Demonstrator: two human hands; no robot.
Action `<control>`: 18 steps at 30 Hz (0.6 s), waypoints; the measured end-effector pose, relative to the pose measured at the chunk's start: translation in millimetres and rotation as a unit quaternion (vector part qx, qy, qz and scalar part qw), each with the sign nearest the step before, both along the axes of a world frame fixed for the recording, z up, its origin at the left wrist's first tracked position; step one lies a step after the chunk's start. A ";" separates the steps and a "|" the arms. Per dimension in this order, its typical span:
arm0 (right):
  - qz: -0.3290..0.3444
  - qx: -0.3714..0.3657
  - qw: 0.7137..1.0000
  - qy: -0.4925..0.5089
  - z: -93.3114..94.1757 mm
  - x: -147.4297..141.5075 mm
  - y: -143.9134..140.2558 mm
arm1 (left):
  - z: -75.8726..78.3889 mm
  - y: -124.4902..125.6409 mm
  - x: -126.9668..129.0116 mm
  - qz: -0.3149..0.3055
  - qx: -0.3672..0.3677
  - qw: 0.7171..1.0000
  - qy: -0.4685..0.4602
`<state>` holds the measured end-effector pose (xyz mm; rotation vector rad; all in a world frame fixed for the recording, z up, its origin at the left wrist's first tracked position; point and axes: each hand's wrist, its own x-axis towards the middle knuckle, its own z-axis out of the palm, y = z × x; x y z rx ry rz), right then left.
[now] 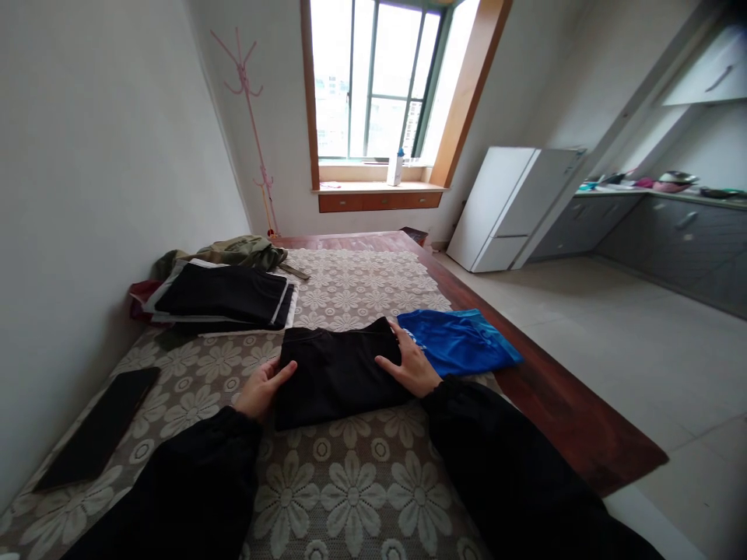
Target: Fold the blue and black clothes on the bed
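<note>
A folded black garment lies on the flower-patterned lace cover of a wooden platform. My left hand rests at the garment's left edge, fingers touching the cloth. My right hand lies flat on its right edge, fingers spread. A folded blue garment sits just right of my right hand. Both my arms are in black sleeves.
A pile of folded dark and white clothes with an olive garment sits at the back left. A flat black rectangle lies at the left near the wall. The platform's wooden edge drops to the tiled floor; a white fridge and kitchen counter stand beyond.
</note>
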<state>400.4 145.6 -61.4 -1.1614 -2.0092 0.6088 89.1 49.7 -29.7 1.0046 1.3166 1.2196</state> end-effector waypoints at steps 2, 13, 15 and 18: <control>0.011 -0.017 0.999 0.025 0.5 -0.2 0.8 | -0.4 -4.5 2.8 0.012 0.047 0.998 0.051; 0.168 -0.231 0.944 0.165 14.1 0.2 0.2 | -1.1 -49.7 -2.6 0.037 0.584 0.720 0.372; 0.170 -0.280 0.920 0.217 12.9 -0.4 0.1 | -5.5 -46.1 -3.7 0.057 0.538 0.755 0.371; 0.144 -0.296 0.897 0.295 12.6 -2.7 -1.2 | -12.1 -31.5 -3.3 0.188 0.358 0.866 0.294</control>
